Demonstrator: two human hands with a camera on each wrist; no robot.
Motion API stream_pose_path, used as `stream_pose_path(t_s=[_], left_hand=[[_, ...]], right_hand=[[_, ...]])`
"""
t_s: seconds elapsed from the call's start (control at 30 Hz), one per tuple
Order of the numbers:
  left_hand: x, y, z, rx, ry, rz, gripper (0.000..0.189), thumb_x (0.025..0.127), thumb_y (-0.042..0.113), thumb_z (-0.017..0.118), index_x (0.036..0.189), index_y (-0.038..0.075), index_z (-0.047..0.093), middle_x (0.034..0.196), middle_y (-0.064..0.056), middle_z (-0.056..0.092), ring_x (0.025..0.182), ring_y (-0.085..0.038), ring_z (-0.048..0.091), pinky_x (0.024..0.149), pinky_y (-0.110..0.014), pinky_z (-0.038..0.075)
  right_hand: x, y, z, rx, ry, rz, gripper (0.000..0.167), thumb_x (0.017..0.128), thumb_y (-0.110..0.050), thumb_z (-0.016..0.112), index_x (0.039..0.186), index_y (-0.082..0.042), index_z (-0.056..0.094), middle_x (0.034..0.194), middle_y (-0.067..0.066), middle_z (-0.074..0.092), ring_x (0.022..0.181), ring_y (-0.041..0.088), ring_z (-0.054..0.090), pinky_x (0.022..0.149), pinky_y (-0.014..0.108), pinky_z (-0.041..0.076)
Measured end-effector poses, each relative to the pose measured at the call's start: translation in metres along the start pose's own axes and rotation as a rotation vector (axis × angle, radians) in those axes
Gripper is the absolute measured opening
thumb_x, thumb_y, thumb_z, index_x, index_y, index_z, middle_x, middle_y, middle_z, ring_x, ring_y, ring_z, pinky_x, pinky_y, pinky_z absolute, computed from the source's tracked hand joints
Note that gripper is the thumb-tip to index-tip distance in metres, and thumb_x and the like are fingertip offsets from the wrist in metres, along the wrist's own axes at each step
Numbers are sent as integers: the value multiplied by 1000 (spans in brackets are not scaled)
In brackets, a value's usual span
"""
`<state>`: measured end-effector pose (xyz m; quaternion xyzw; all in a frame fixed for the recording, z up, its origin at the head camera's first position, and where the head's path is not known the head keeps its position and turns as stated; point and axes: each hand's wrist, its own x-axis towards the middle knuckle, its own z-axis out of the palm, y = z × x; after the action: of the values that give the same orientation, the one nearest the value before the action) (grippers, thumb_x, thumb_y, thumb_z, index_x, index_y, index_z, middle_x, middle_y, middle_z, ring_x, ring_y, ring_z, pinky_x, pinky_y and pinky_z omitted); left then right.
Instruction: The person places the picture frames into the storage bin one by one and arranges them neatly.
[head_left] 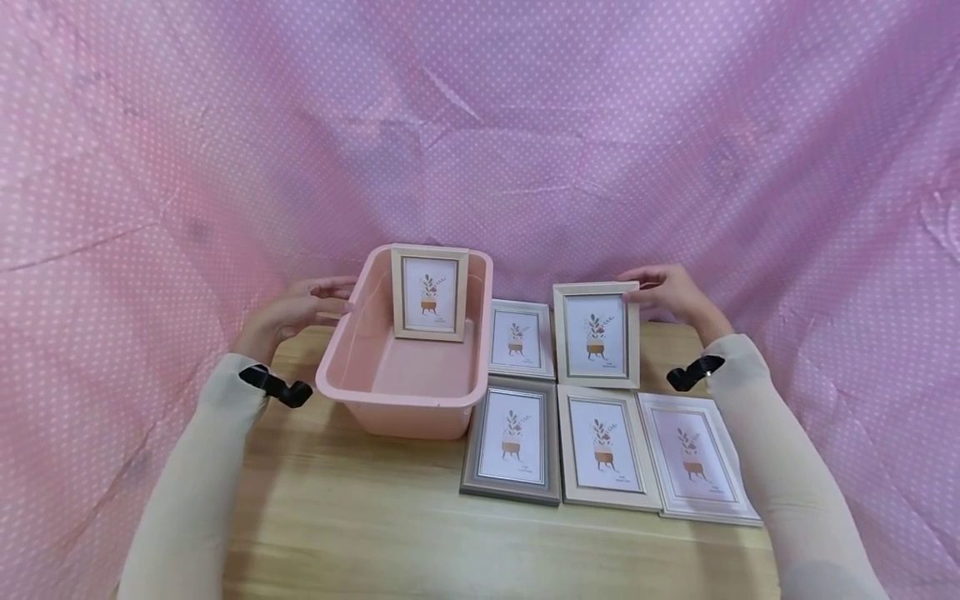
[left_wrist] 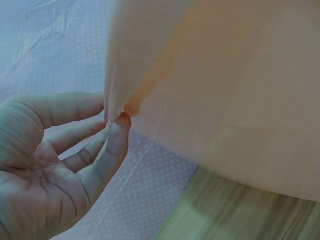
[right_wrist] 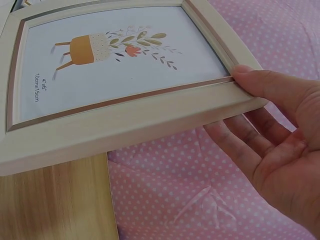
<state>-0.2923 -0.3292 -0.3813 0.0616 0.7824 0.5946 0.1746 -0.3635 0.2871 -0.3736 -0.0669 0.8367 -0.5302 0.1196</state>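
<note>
Dotted cloth (head_left: 480, 117) backs my bench (head_left: 360, 517). One frame (head_left: 429, 293) is in the eleven-o'clock tub (head_left: 408, 421), whose rim my spread left hand (head_left: 298, 305) touches; my right hand (head_left: 667, 292) pinches the one-o'clock frame (head_left: 596, 337); four frames (head_left: 512, 433) remain.

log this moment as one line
left hand: touching pink tub rim; right hand: gripping cream photo frame; tub: second cream photo frame; wooden table: four photo frames flat
</note>
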Motion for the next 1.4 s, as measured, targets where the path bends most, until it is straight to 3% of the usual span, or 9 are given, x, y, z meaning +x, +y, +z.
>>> stream_pose_path(t_s=[0.17, 0.37, 0.47, 0.57, 0.8, 1.4], left_hand=[[-1, -3, 0, -52, -1, 19, 72, 99, 5, 64, 160, -2, 26, 145, -22, 49, 105, 0, 65, 89, -24, 60], [-1, -8, -3, -52, -17, 46, 71, 100, 4, 63, 159, -2, 25, 129, 1, 58, 107, -1, 65, 90, -24, 61], [-2, -11, -5, -63, -26, 45, 72, 99, 3, 63, 160, 0, 25, 128, 4, 57, 109, -1, 64, 91, -24, 60], [-2, -12, -6, -71, -30, 36, 74, 99, 2, 63, 161, 1, 23, 132, 2, 55, 110, 0, 64, 93, -23, 59], [-2, -9, -4, -52, -47, 34, 74, 100, 2, 61, 161, 0, 20, 155, -26, 35, 109, 3, 63, 93, -21, 58], [-2, -7, -5, -57, -64, 30, 74, 100, 2, 61, 162, 0, 20, 160, -30, 28, 109, 4, 62, 94, -21, 58]], right_hand=[[-1, 0, -1, -1, 2, -11, 54, 89, -7, 79, 138, 3, 59, 95, -3, 75, 86, 15, 73, 76, 38, 66], [-5, -2, 1, -6, -1, -20, 53, 89, -7, 79, 137, 4, 59, 94, -4, 74, 86, 14, 72, 77, 37, 66], [-5, -3, 1, -7, -8, -21, 54, 89, -8, 79, 137, 4, 59, 95, -4, 74, 87, 13, 72, 78, 37, 66], [-5, -5, 2, -15, -8, -15, 54, 90, -9, 78, 138, 3, 59, 95, -5, 74, 87, 13, 72, 78, 36, 66], [-4, -3, 1, -53, 29, -30, 52, 88, -13, 81, 136, -1, 63, 97, -4, 73, 87, 12, 71, 77, 35, 66], [-1, -10, -3, -85, 75, -72, 49, 89, -16, 80, 134, -1, 64, 92, -13, 75, 86, 7, 71, 77, 25, 63]])
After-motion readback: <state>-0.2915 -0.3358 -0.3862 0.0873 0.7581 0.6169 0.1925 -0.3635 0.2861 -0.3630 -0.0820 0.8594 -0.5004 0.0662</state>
